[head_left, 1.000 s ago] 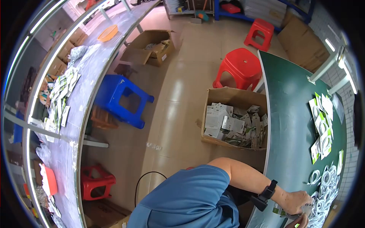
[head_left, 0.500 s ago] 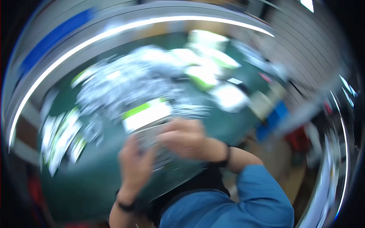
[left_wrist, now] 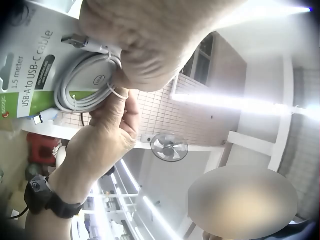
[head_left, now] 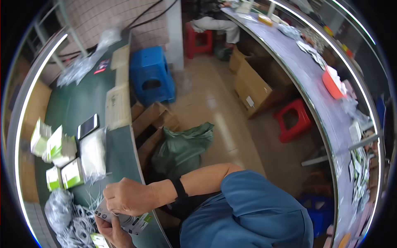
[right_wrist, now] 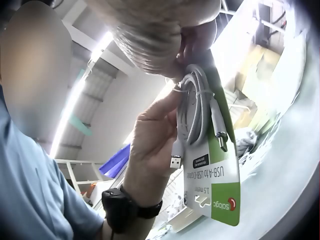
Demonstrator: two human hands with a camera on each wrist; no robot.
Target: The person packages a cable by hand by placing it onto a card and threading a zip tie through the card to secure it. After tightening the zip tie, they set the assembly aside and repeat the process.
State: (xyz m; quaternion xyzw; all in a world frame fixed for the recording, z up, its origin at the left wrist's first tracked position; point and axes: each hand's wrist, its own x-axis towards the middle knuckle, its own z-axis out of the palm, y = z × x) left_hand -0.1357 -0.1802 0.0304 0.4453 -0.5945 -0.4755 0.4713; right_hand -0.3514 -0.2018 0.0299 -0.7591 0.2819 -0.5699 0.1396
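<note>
Both hands are together over the green table's near part in the head view, around a printed cardboard card (head_left: 139, 225). A coiled white USB cable (left_wrist: 62, 97) lies against this card, its plugs showing beside the print. My right hand (head_left: 129, 196) is over the card's upper end, fingers curled at the coil's end. The left hand (head_left: 116, 234) holds the card from the other side, its thumb against the coil's edge in the right wrist view. A thin white tie (left_wrist: 118, 93) loops at the coil by the fingertips.
Loose coiled cables (head_left: 80, 229) are heaped beside the hands. Behind them stand stacks of white-green cards (head_left: 60, 149), a plastic-wrapped pack (head_left: 93, 155) and a phone (head_left: 88, 126). A green sack (head_left: 186, 144), blue stool (head_left: 151, 74) and open cartons (head_left: 252, 84) occupy the floor.
The head view has swung from the left side, across the table, to the right side. Both hands stay together at the card with the cable throughout.
</note>
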